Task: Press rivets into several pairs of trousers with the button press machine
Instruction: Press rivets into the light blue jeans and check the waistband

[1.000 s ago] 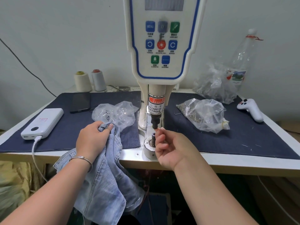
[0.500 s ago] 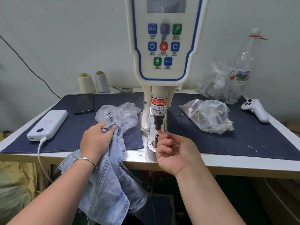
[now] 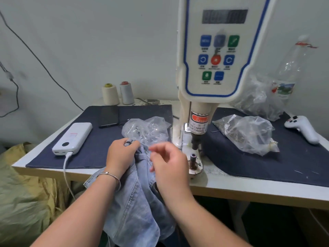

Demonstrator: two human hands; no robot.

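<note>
Your left hand (image 3: 122, 154) is clamped on a bunched edge of the light-blue denim trousers (image 3: 135, 202), holding it at the table's front edge, at about 9 o'clock from the lower die post (image 3: 193, 157) of the button press machine (image 3: 219, 56). The rest of the garment hangs off the table toward you. Your right hand (image 3: 169, 163) sits over the denim just beside that post, its fingers loosely apart and gripping nothing as far as the motion blur lets you judge.

By my reading, you are at the loading stage for this pair. The die post stands bare of cloth, the punch (image 3: 195, 142) is raised above it, and no fabric lies between them. Whether a rivet part already sits on the post cannot be told from this view. No finished rivet shows on the denim, so pressing this pair, and the other pairs, is left to do.

Your supplies are two clear bags of metal parts: one (image 3: 146, 129) at 10 o'clock from the post, the other (image 3: 247, 132) at 2 o'clock.

On writing, the red-and-white warning label (image 3: 198, 122) on the ram reads in part "CARE" and "FINGER". The control panel's display digits and button captions are too blurred to read, and the label on the clear plastic bottle (image 3: 292, 68) at the far right is illegible.
</note>
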